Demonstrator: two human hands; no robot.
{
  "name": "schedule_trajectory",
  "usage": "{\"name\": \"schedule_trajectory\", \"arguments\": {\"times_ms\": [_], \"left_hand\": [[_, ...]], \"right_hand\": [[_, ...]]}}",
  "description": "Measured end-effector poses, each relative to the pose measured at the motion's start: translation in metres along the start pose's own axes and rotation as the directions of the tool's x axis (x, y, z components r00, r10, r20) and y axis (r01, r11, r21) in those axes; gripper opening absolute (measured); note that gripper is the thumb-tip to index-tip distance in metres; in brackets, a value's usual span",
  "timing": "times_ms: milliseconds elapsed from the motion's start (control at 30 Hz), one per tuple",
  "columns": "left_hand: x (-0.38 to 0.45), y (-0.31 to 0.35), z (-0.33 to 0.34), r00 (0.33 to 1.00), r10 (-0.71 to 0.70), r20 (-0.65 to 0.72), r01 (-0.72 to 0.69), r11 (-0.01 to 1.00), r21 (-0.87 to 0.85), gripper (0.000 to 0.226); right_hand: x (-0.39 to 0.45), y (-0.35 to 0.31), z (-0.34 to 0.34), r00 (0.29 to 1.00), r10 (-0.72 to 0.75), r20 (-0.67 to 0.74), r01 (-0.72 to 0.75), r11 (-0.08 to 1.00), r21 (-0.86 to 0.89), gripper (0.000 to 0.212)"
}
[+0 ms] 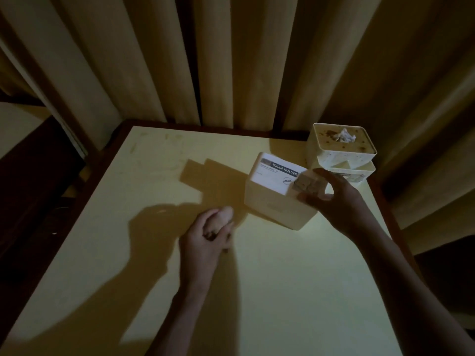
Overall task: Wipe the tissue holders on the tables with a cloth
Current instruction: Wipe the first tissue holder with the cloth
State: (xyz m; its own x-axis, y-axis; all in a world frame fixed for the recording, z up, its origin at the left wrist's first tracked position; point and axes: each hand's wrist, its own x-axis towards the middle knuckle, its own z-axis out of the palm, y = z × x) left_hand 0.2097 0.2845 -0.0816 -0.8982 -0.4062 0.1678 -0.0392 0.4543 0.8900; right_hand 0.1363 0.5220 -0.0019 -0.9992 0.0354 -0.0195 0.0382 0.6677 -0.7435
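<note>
A white boxed tissue holder (pixel 272 199) with a "TISSUE HOLDER" label on top stands on the pale table (pixel 128 253), right of centre. My right hand (pixel 331 199) grips its near right top corner, fingers curled over the edge. Behind it, at the table's far right corner, stands a cream speckled tissue holder (pixel 341 150) with a tissue poking from its lid. My left hand (pixel 208 235) rests on the table in front of the box, holding a small bunched cloth (pixel 226 214).
Heavy beige curtains (pixel 231 60) hang right behind the table. The table has a dark wooden rim (pixel 108 152). A dark seat or bench lies to the left (pixel 30 188). The light is dim, with strong shadows on the tabletop.
</note>
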Motion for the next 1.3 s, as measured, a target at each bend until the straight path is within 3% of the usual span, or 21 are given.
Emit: {"name": "schedule_trajectory", "arguments": {"times_ms": [100, 233, 367, 533, 667, 733, 867, 967, 1033, 1133, 1300], "left_hand": [[0.000, 0.041, 0.030, 0.989, 0.109, -0.098, -0.124, 0.978, -0.167, 0.037], [0.001, 0.070, 0.055, 0.982, 0.000, -0.187, -0.059, 0.949, -0.308, 0.042], [0.007, 0.063, 0.065, 0.944, -0.096, -0.316, -0.040, 0.917, -0.398, 0.031], [-0.020, 0.069, 0.095, 0.963, 0.099, -0.250, -0.189, 0.911, -0.367, 0.032], [-0.058, 0.075, 0.124, 0.990, 0.121, -0.070, -0.140, 0.900, -0.413, 0.032], [-0.065, 0.079, 0.126, 0.980, 0.183, -0.078, -0.199, 0.900, -0.387, 0.028], [-0.035, 0.047, 0.116, 0.997, 0.012, -0.071, -0.042, 0.898, -0.437, 0.024], [0.003, 0.017, 0.103, 0.977, -0.168, -0.131, 0.114, 0.930, -0.349, 0.029], [0.014, 0.016, 0.100, 0.966, -0.242, -0.093, 0.198, 0.921, -0.334, 0.024], [-0.003, 0.024, 0.115, 0.977, -0.209, 0.034, 0.209, 0.923, -0.325, 0.011], [-0.050, 0.038, 0.143, 0.993, -0.045, 0.111, 0.058, 0.991, -0.117, 0.019]], "right_hand": [[0.001, 0.002, -0.001, 1.000, -0.012, 0.023, 0.013, 1.000, -0.027, 0.065], [0.004, 0.004, -0.003, 0.998, -0.007, 0.062, 0.009, 1.000, -0.028, 0.070], [0.009, 0.004, -0.007, 0.998, -0.011, 0.060, 0.014, 0.999, -0.044, 0.071], [0.011, 0.006, -0.009, 0.999, -0.017, 0.051, 0.018, 0.999, -0.031, 0.072], [0.014, 0.005, -0.014, 0.997, -0.018, 0.074, 0.022, 0.998, -0.053, 0.074], [0.015, 0.004, -0.015, 0.996, -0.009, 0.088, 0.013, 0.999, -0.048, 0.074], [0.015, 0.003, -0.013, 0.996, -0.001, 0.087, 0.007, 0.998, -0.060, 0.073], [0.012, 0.002, -0.013, 0.994, 0.006, 0.108, -0.001, 0.999, -0.046, 0.073], [0.010, 0.001, -0.012, 0.993, 0.003, 0.118, 0.000, 1.000, -0.026, 0.073], [0.010, -0.001, -0.014, 0.993, 0.009, 0.116, -0.005, 0.999, -0.035, 0.074], [0.011, -0.006, -0.018, 0.988, 0.028, 0.152, -0.009, 0.992, -0.123, 0.073]]}}
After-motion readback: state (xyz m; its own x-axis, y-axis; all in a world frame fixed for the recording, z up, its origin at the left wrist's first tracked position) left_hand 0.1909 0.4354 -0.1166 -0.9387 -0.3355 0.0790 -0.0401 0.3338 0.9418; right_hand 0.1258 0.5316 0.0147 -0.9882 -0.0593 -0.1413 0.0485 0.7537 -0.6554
